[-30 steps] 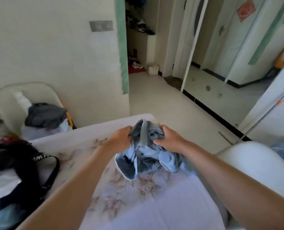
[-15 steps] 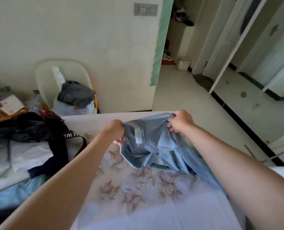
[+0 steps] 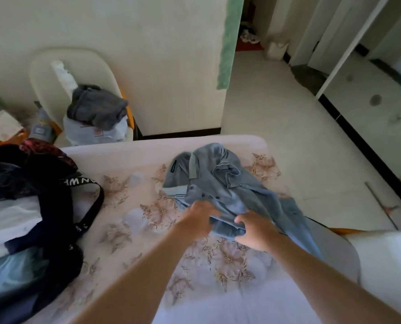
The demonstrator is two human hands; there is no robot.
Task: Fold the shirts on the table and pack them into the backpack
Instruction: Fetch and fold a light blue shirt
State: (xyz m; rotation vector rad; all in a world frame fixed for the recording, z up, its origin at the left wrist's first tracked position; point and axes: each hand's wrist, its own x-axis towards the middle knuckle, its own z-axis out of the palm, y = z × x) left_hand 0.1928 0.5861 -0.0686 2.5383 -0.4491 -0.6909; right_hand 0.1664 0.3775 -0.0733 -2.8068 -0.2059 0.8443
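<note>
Now, with my left hand (image 3: 198, 215) and right hand (image 3: 255, 232) gripping the shirt (image 3: 218, 181), I should smooth it flat on the bench (image 3: 148, 155) before folding.

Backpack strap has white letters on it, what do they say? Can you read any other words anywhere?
"NWH": white letters on the black backpack strap; the letters after them are hard to make out.
More letters lower on the same strap: too small to read.
Neck label of the blue shirt: too small to read.
Red print on the plastic bag: blurred.
Booklet: blurred.
</note>
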